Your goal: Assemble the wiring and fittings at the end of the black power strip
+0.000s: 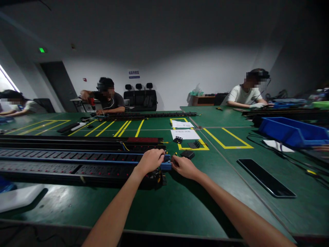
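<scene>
A long power strip with blue edges and a row of black sockets (102, 156) lies across the green table, its right end in front of me. My left hand (151, 161) is closed over that end, thumb and fingers curled around it. Just beyond the tip, my right hand (185, 167) is closed in a pinch, with the fingertips close to the strip's end; what they hold is hidden. Nearer to me lies a second black power strip (102, 170), with loose wires at its right end. Behind the hands sits a small black part (187, 154).
Black metal brackets (194, 144) and paper sheets (183, 134) lie beyond my hands. To the right are a dark phone-like slab (266, 178), cables and a blue bin (290, 132). A white object (20, 198) is at left. Several co-workers sit around the table, one with a red drill (92, 101).
</scene>
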Demonstrator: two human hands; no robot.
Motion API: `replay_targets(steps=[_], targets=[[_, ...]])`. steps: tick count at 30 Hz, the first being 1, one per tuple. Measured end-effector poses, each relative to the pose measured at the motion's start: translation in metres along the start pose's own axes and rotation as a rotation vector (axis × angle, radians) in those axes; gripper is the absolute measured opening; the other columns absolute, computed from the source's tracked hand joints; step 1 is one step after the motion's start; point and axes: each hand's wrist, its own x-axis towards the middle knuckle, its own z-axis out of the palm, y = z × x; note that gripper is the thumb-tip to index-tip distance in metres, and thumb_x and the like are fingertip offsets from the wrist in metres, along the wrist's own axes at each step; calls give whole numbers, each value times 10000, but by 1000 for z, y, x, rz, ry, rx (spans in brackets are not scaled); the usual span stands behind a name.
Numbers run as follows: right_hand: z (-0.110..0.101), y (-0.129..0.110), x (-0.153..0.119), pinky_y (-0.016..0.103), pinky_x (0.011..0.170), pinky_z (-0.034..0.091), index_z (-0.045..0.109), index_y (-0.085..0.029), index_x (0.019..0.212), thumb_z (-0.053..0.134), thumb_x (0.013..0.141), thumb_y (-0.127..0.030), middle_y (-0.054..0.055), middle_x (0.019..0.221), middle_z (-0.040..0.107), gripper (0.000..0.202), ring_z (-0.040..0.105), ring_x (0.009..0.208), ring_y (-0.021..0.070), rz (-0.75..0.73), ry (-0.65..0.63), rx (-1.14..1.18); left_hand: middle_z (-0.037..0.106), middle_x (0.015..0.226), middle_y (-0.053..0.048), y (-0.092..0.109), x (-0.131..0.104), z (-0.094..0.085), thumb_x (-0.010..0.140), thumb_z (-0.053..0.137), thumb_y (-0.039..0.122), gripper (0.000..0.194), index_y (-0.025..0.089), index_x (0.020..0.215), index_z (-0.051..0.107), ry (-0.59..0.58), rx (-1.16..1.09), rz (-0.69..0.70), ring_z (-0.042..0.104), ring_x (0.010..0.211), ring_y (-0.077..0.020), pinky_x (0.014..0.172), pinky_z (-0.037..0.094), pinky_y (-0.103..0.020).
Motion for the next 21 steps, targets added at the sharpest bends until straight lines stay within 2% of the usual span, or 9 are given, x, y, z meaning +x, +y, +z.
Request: replay_targets(steps=[21], targets=[[1, 0, 0, 262, 583, 231, 602, -184, 916, 502, 949, -284, 37, 772, 670, 145, 568, 648, 150, -1, 11, 2, 717, 966, -48, 0, 0, 1, 974, 427, 247, 221, 213, 1034, 638, 4, 24, 2, 673, 930, -212, 834, 501, -309]])
